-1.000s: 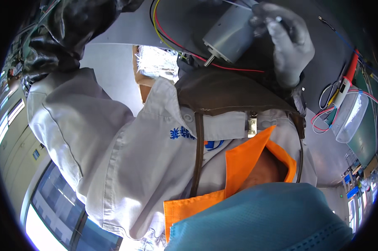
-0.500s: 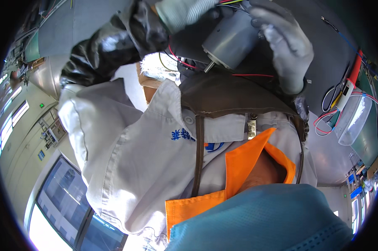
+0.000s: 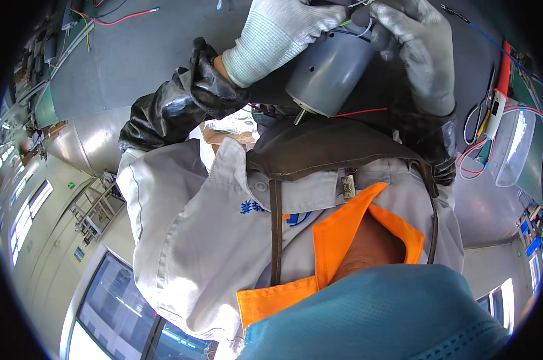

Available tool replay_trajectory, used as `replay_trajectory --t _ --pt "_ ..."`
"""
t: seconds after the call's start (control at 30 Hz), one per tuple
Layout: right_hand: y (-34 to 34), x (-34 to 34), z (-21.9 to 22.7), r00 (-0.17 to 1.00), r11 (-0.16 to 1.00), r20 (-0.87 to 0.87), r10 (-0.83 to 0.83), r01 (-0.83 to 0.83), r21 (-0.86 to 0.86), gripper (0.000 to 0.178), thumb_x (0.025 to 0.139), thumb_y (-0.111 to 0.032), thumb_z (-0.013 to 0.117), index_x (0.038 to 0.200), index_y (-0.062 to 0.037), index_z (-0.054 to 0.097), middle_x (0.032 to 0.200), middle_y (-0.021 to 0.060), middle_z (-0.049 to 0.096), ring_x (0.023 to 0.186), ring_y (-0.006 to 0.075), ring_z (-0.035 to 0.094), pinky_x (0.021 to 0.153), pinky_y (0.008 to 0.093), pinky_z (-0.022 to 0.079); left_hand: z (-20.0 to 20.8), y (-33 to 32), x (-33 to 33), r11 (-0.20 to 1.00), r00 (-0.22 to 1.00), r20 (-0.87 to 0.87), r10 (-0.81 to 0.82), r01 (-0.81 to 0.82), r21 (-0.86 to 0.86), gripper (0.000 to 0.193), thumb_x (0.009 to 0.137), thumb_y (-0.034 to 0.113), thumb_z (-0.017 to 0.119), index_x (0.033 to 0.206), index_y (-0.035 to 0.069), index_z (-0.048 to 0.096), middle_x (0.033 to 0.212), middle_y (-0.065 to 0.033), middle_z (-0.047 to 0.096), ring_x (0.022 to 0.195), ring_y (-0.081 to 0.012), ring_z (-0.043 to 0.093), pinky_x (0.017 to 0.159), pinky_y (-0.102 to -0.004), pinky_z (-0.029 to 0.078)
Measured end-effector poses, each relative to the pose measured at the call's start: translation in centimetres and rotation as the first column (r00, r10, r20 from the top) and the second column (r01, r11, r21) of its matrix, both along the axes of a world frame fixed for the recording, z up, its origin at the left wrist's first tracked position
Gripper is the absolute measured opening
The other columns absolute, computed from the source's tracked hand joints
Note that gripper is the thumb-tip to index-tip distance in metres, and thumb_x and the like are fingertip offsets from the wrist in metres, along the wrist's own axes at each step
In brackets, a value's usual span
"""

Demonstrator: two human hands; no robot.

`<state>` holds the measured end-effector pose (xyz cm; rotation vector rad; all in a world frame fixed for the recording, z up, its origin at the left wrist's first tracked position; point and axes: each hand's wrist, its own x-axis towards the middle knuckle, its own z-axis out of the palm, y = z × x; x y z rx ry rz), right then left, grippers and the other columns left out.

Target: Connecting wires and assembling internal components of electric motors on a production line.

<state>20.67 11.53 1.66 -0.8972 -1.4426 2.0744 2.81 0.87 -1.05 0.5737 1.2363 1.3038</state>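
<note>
A grey cylindrical motor lies in front of me, its metal shaft pointing toward my apron. Thin wires, grey and yellow-green, come out at its far end. Gloved in pale knit, my left hand is closed there, thumb and fingers pinching the wires. On the other side my right hand, in a similar glove, has its fingertips pinched together on the grey wire. The exact grip of both is partly hidden at the upper edge. A red wire runs beside the motor's shaft end.
To the right lie scissors, a red and white hand tool and a clear plastic tray with looped wires. A blue wire crosses the dark bench. More red wire lies far left.
My left hand has moved down and right, to the motor's far end. The right hand's fingers have drawn together at the wires. The motor sits slightly lower in view.
</note>
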Motion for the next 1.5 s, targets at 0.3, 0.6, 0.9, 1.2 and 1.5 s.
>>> replay_trajectory --t 0.3,0.6,0.9,1.2,1.5 --pt "3.0 1.2 1.6 0.932 0.974 0.283 0.224 -0.224 -0.035 0.043 0.091 -0.007 0.066 0.129 0.0113 0.061 0.081 0.0069 0.071 0.056 0.0101 0.062 0.051 0.0241 0.049 -0.1 2.0 2.9 0.994 0.998 0.067 0.014 -0.021 0.108 0.013 0.096 -0.007 0.063 0.109 -0.009 0.067 0.085 -0.0024 0.067 0.066 -0.0033 0.056 0.057 -0.0171 0.042" --pt "0.4 1.8 0.5 0.943 0.165 0.274 -0.19 -0.245 0.956 0.011 0.091 -0.005 0.068 0.091 0.0057 0.072 0.086 0.0037 0.072 0.082 0.0139 0.067 0.074 0.0306 0.053 2.7 0.6 4.3 0.998 0.735 -0.676 0.055 -0.035 0.042 0.028 0.088 0.0 0.066 0.116 -0.002 0.067 0.079 -0.0089 0.068 0.072 -0.0102 0.065 0.067 -0.0266 0.052" --pt "5.0 4.2 -5.3 0.92 0.893 0.087 -0.382 0.344 0.29 0.005 0.088 0.001 0.067 0.089 0.0047 0.071 0.077 0.002 0.065 0.065 0.0089 0.059 0.057 0.0256 0.046 -0.1 0.2 5.1 0.881 0.409 -0.839 0.357 0.149 0.448 0.025 0.086 -0.001 0.069 0.111 0.001 0.068 0.103 -0.0188 0.07 0.087 -0.0332 0.069 0.076 -0.0391 0.056" --pt "8.1 1.5 -8.2 0.924 0.86 0.191 -0.33 0.211 0.464 0.008 0.094 -0.009 0.07 0.089 -0.0017 0.071 0.075 0.0015 0.066 0.059 0.0087 0.058 0.052 0.0257 0.046 0.3 1.0 5.4 0.947 0.115 -0.979 0.171 0.255 0.195 0.023 0.092 0.018 0.071 0.109 0.003 0.068 0.095 -0.0113 0.07 0.073 -0.0259 0.065 0.068 -0.0358 0.053" --pt "1.3 5.3 -2.0 0.985 0.988 -0.161 0.053 -0.075 -0.133 0.021 0.102 -0.018 0.063 0.104 0.0029 0.068 0.067 0.0016 0.059 0.049 0.0071 0.049 0.044 0.0226 0.036 1.0 2.8 1.2 0.668 -0.198 -0.933 0.299 0.742 0.057 0.018 0.079 0.013 0.074 0.095 0.012 0.067 0.068 -0.004 0.059 0.058 -0.0256 0.063 0.052 -0.0384 0.051"
